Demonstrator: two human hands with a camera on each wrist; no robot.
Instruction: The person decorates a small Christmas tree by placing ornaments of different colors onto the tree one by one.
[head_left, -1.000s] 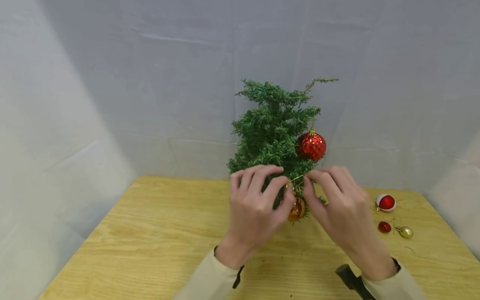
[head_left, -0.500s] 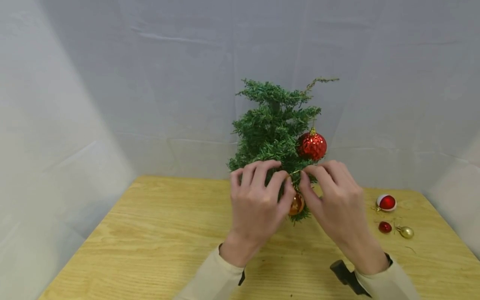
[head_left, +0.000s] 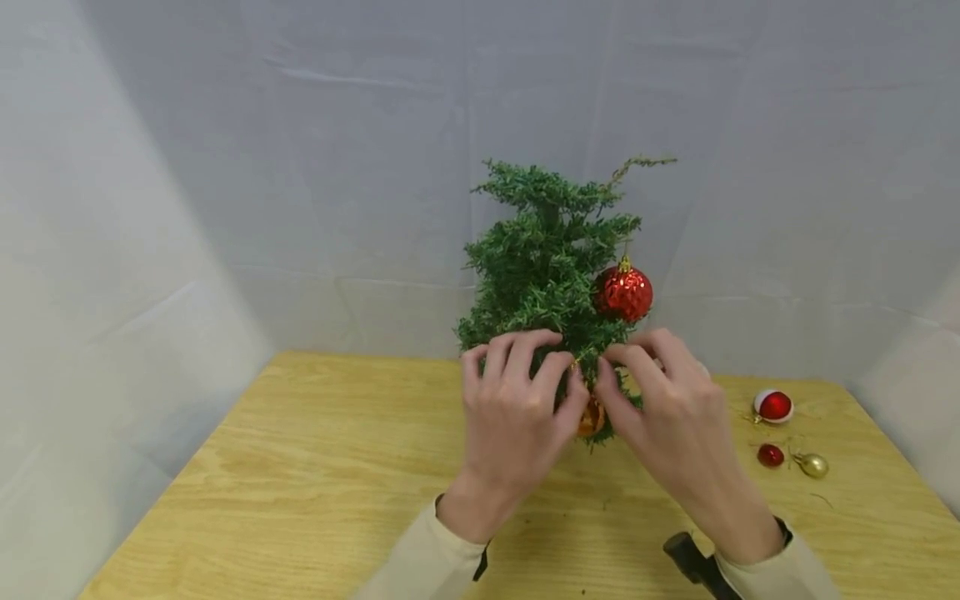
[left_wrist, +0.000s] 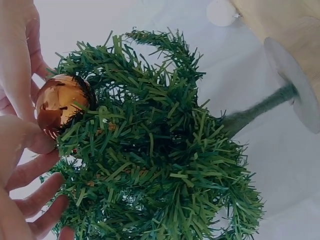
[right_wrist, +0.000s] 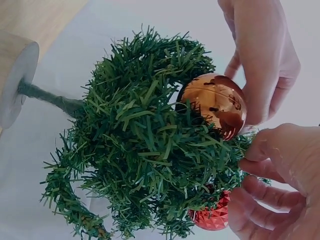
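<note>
A small artificial Christmas tree (head_left: 547,258) stands at the table's middle. Low on its front hangs a shiny copper-gold bauble (right_wrist: 212,106), partly behind my left hand (head_left: 513,400) in the head view. My left thumb and index finger pinch its gold hanging cord just above the cap. Beside them, the thumb and index finger of my right hand (head_left: 667,404) pinch the cord at a branch tip; the pinched bit is mostly hidden by the fingertips. A red faceted bauble (head_left: 624,292) hangs from a branch above my right hand.
On the right of the wooden table (head_left: 337,467) lie a red-and-white bauble (head_left: 773,406), a small red bauble (head_left: 770,455) and a small gold bauble (head_left: 812,465). The tree has a round base (left_wrist: 290,82). White cloth (head_left: 337,167) hangs behind.
The gold cord was stretched between my hands; my right fingertips have moved left toward the left ones, and less cord shows. Both hands rose slightly, then came down again.
</note>
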